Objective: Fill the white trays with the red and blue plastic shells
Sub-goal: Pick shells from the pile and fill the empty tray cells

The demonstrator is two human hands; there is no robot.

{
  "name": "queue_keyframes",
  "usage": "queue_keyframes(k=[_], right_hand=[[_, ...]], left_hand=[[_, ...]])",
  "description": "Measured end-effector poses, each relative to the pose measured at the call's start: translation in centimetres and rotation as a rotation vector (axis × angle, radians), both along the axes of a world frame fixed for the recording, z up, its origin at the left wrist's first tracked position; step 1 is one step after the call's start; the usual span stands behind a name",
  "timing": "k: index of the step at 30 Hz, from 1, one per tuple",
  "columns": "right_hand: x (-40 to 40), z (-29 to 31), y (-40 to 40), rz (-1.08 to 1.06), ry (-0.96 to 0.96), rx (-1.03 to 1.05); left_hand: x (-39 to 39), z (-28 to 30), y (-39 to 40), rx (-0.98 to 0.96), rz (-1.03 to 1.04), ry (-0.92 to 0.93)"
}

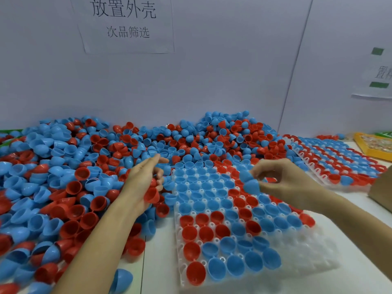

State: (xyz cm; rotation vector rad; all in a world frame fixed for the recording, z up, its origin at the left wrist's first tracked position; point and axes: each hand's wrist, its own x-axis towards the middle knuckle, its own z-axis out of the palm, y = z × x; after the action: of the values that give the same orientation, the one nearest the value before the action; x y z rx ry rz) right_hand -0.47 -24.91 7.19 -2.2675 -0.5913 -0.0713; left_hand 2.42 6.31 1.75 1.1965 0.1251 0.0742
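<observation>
The white tray (301, 257) sits on the tabletop (161, 262) at five o'clock, mostly full of red and blue cups. The right hand (282, 177) pinches blue shells (251, 183) above it. At nine o'clock, the left hand (144, 179) holds red shells (151, 195) over the big pile (63, 177).

Both forearms are bare up to the frame's edge, with no sleeves, gloves, rings or watch on the left hand (146, 179) or right hand (282, 177).

wall (233, 71): pale lilac panels | paper sign (127, 24) | white table (161, 262)
</observation>
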Motion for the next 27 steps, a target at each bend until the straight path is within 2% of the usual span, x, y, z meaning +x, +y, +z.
queue_keyframes(k=[6, 10, 15, 19, 27], right_hand=[[-3.8, 0.2, -4.2, -0.038, 0.063, -0.437], [-5.6, 0.1, -3.7, -0.001, 0.075, -0.652], [-6.4, -1.1, -2.2, 0.044, 0.014, -0.884], [-6.7, -2.1, -1.5, 0.067, -0.014, -0.938], [-6.4, -1.0, -1.6, 0.059, 0.082, -0.908]], left_hand=[[0.0, 0.0, -0.4, 0.055, -0.043, 0.013], [-0.4, 0.0, -0.4, 0.026, -0.137, -0.028], [-0.3, -0.1, -0.6, 0.066, -0.12, -0.018], [-0.2, -0.2, -0.7, 0.107, -0.089, -0.019], [-0.4, -0.1, -0.8, 0.062, -0.118, -0.031]])
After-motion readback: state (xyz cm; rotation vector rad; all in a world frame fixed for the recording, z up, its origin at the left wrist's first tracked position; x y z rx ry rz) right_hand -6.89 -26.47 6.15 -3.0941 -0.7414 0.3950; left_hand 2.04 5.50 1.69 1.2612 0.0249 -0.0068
